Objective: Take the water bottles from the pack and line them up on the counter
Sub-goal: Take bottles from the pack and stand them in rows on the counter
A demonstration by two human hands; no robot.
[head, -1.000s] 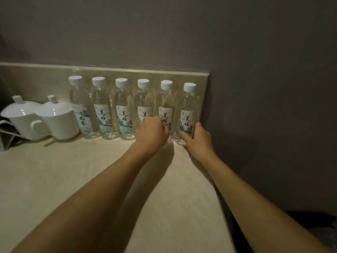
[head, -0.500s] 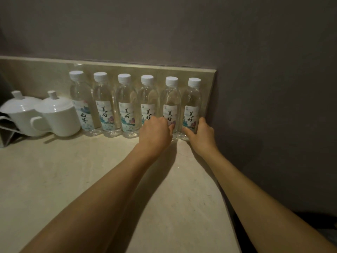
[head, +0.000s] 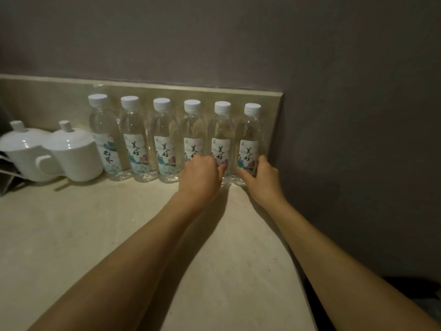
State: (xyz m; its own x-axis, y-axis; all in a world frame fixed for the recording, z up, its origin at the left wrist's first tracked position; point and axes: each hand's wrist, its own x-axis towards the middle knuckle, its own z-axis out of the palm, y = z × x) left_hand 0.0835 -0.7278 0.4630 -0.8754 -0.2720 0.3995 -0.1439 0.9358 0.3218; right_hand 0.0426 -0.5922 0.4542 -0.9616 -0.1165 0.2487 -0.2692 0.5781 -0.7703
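I see 6 water bottles mid-frame on the desk; my left hand grasps the fourth bottle, my right hand the sixth bottle.

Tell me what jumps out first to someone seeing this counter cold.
A row of six white-capped water bottles stands upright along the backsplash. The left hand curls around the fourth bottle's base, and the right hand holds the sixth bottle at the row's right end. Two lidded white cups sit left of the row.
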